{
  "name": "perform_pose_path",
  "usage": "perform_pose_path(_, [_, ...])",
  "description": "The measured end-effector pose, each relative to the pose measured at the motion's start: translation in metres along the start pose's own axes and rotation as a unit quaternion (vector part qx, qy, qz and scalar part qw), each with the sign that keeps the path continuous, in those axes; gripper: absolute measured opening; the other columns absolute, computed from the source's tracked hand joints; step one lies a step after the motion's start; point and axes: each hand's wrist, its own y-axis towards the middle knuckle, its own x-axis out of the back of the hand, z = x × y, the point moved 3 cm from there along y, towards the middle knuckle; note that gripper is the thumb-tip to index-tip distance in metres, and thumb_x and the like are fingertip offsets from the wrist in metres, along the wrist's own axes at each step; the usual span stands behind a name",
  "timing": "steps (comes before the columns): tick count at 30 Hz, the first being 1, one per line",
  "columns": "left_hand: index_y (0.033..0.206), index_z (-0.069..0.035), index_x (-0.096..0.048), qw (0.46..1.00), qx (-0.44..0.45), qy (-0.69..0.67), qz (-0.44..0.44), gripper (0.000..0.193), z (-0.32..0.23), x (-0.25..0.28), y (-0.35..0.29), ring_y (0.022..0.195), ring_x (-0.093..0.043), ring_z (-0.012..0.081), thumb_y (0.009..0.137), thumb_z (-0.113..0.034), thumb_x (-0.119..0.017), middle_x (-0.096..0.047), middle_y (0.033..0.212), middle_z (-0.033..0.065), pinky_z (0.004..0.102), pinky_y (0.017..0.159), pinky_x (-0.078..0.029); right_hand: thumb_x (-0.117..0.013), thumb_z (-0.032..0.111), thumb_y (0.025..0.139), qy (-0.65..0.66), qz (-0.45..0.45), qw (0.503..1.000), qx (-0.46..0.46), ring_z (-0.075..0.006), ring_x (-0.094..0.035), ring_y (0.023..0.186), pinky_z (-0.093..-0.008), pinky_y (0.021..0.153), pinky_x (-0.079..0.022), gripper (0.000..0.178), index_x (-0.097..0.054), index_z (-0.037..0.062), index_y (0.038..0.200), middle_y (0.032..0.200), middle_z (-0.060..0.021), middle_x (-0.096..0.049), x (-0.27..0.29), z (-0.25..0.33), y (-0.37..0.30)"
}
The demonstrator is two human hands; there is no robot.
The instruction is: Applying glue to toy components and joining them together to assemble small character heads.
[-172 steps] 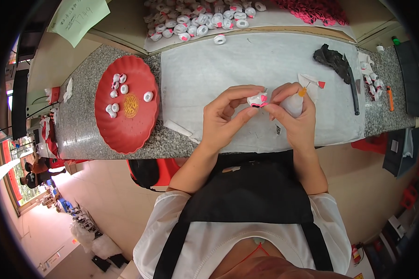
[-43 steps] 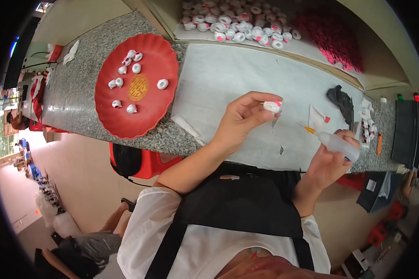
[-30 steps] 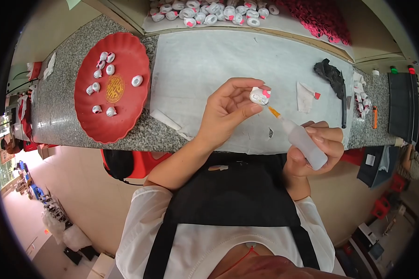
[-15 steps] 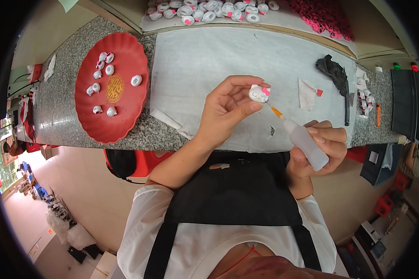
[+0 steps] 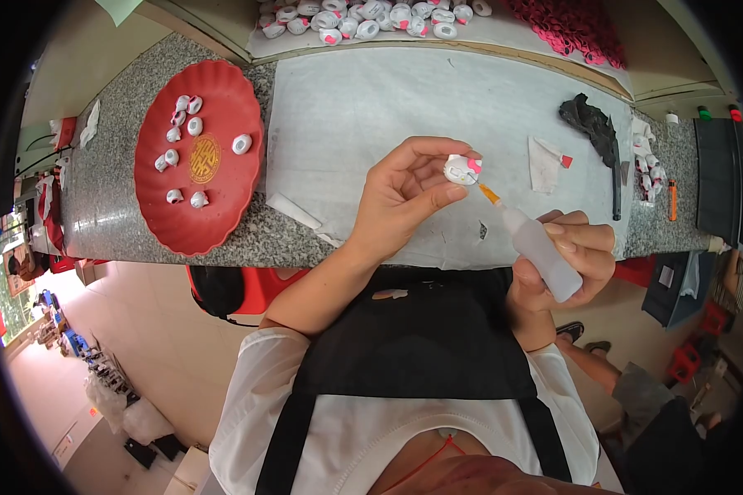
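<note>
Between thumb and fingers, my left hand (image 5: 409,186) pinches a small white cat-head figurine (image 5: 460,170) with a pink bow, held above the white sheet. My right hand (image 5: 576,257) is wrapped round a translucent squeeze bottle (image 5: 543,254) with an orange needle tip (image 5: 489,195). The bottle slants up to the left, and its thin needle reaches the figurine's right side by the bow; whether it touches I cannot tell. To the left, a red scalloped tray (image 5: 158,219) carries several similar white pieces (image 5: 242,143).
A white sheet (image 5: 330,107) covers the worktop. On it lie crumpled black plastic (image 5: 588,120) and a small white scrap (image 5: 543,165). Several white heads (image 5: 363,21) and a pile of pink pieces (image 5: 565,29) fill the back shelf. A person (image 5: 636,396) is behind at lower right.
The figurine has turned slightly in my left fingers, and the needle now lies nearer its bow. My right hand has barely moved. A person has come into view at lower right.
</note>
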Motion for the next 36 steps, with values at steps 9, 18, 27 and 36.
perform_pose_path(9, [0.101, 0.002, -0.043, 1.0, 0.012, 0.001, -0.003, 0.033, 0.001, 0.001, -0.001, 0.092, -0.049, 0.0179, 0.07, 0.004, -0.054, -0.051, 0.098, 0.0129, 0.0294, 0.081, -0.04, -0.074, 0.012, 0.056, -0.001, 0.013, 1.0, 0.003, -0.0149, -0.048, 0.058, -0.0232, 0.049, -0.042, 0.046, -0.046, 0.0052, 0.091, 0.083, -0.0081, -0.044, 0.001, -0.001, -0.002])
perform_pose_path(18, [0.097, 0.0, -0.05, 0.994, -0.062, 0.085, 0.019, 0.028, 0.002, -0.001, -0.001, 0.09, -0.048, 0.0135, 0.07, 0.004, -0.055, -0.05, 0.096, 0.0066, 0.0266, 0.081, -0.038, -0.074, 0.011, 0.055, -0.011, 0.012, 1.0, -0.002, -0.0145, -0.048, 0.057, -0.0239, 0.05, -0.042, 0.046, -0.046, 0.0057, 0.091, 0.084, -0.0083, -0.044, -0.003, 0.0, -0.003])
perform_pose_path(27, [0.097, -0.001, -0.051, 0.988, -0.077, 0.132, -0.003, 0.027, 0.002, 0.001, -0.002, 0.09, -0.048, 0.0141, 0.071, 0.003, -0.054, -0.05, 0.096, 0.0066, 0.0268, 0.081, -0.038, -0.068, 0.026, 0.064, -0.063, 0.01, 0.998, -0.012, -0.0123, -0.045, 0.053, -0.0233, 0.048, -0.041, 0.038, -0.043, 0.0056, 0.086, 0.076, -0.0067, -0.045, -0.004, 0.003, -0.001])
perform_pose_path(36, [0.103, 0.001, -0.042, 1.0, 0.006, 0.027, 0.011, 0.033, 0.003, -0.001, 0.005, 0.093, -0.049, 0.019, 0.072, 0.003, -0.052, -0.051, 0.098, 0.0135, 0.03, 0.081, -0.039, -0.073, 0.008, 0.056, -0.029, 0.007, 1.0, -0.009, -0.0137, -0.046, 0.056, -0.0236, 0.049, -0.04, 0.043, -0.046, 0.0056, 0.089, 0.084, -0.0081, -0.044, 0.003, -0.005, 0.001])
